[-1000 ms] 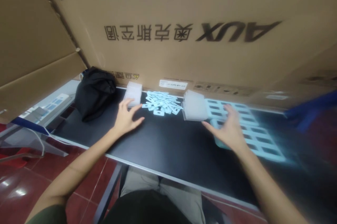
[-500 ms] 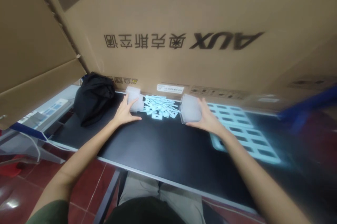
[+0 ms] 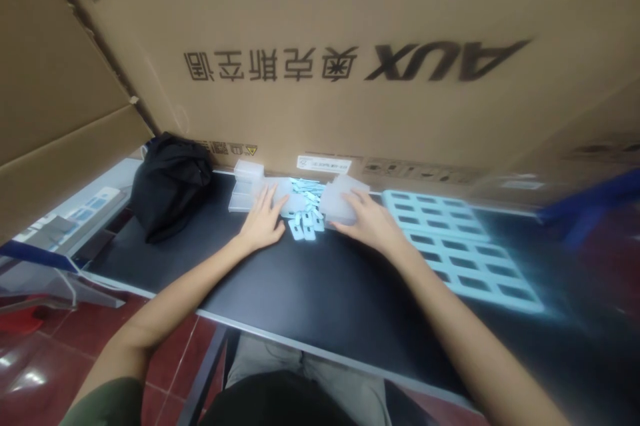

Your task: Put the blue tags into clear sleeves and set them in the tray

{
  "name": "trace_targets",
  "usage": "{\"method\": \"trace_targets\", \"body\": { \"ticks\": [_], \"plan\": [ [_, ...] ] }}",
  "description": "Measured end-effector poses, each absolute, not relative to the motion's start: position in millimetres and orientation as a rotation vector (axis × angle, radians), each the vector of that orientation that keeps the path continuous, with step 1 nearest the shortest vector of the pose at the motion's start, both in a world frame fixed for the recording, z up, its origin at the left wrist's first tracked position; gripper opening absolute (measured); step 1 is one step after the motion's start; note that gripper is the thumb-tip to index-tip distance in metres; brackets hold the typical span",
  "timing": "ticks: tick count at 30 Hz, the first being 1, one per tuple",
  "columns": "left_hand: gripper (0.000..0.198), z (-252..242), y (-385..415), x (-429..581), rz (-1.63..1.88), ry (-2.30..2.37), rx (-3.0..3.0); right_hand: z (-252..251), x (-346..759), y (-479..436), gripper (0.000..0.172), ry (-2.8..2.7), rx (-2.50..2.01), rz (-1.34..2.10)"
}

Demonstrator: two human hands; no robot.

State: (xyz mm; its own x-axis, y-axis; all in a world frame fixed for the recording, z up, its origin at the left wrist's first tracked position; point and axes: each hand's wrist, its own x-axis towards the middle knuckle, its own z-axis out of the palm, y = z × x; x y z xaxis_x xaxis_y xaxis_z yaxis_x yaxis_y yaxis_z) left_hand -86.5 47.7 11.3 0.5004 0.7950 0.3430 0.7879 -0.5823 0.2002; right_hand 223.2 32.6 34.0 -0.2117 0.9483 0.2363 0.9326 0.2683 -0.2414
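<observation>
My left hand has its fingers spread against the near side of some frosted clear plastic boxes. On the other side, my right hand has thumb and fingers around a stack of similar frosted plastic boxes. Between the two groups lies a heap of small light-blue flat plastic pieces with rectangular openings. Several of these pieces lie loose at the heap's near edge. More clear boxes stand behind and left of my left hand. The fingers partly hide the boxes they touch.
A large cardboard box walls off the back of the black table. Light-blue trays with rectangular openings lie to the right, partly behind my right forearm. A black cloth bundle sits at the left. A blue bar is at far right.
Both hands have moved inward, bringing boxes closer together on either side of the blue heap. The heap is narrower, and some pieces have spread toward me. The view has shifted slightly.
</observation>
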Motion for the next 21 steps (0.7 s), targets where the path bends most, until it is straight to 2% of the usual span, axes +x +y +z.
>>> {"method": "trace_targets", "body": {
  "ticks": [5,10,13,18,21],
  "plan": [
    [0.085,16.4,30.1,-78.2,0.528,1.277,2.800,49.1,182.5,40.0,0.076,-2.165,-1.762,-0.057],
    [0.076,18.9,23.0,-72.5,0.481,1.154,2.844,54.5,155.8,56.9,0.070,-2.142,-1.609,-0.186],
    [0.064,16.6,23.8,-68.5,0.505,1.224,2.837,50.9,172.2,58.4,0.076,-2.117,-1.538,-0.220],
    [0.052,8.6,27.6,-49.4,0.561,1.315,2.856,24.2,234.2,62.2,0.104,-1.939,-1.772,-0.128],
    [0.056,11.7,34.8,-42.9,0.604,1.323,2.846,8.4,256.7,69.2,0.100,-1.972,-1.825,0.047]
  ]
}}
